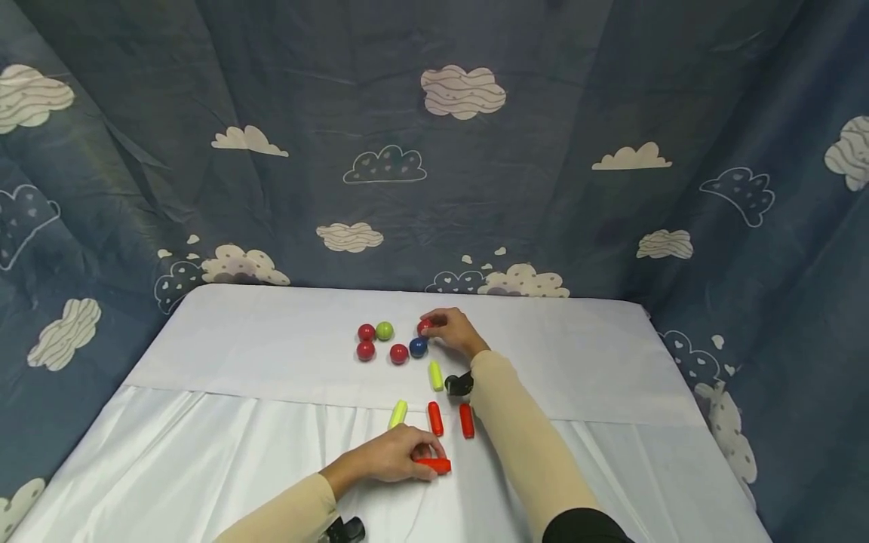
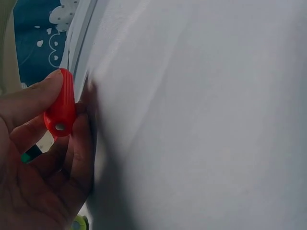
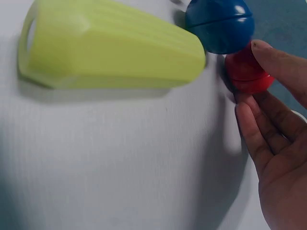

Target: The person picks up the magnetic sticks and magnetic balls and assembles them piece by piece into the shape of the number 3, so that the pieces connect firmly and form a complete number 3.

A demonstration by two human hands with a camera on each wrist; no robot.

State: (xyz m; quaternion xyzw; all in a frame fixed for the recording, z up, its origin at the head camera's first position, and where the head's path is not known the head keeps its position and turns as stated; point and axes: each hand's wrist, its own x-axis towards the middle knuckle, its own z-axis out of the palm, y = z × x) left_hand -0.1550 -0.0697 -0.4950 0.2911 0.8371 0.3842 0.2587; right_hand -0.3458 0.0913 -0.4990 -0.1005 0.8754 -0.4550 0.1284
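My left hand [image 1: 397,454] pinches a red tapered plastic piece [image 2: 61,108] between thumb and fingers, low over the near part of the table. A small round hole or dot shows at its wider end. Farther back, my right hand [image 1: 456,330] has its thumb and fingers around a red ball [image 3: 247,72]. That ball sits right beside a blue ball [image 3: 220,26], which has a seam around it. In the right wrist view a yellow-green tapered piece [image 3: 115,48] lies on the cloth, close to the blue ball.
Three other red balls [image 1: 399,354] and a green ball [image 1: 384,331] lie left of the blue one. Two red pieces [image 1: 435,418] and another yellow-green piece [image 1: 398,413] lie between the hands. White cloth covers the table [image 1: 271,339]; a cloud-patterned curtain [image 1: 529,188] hangs behind.
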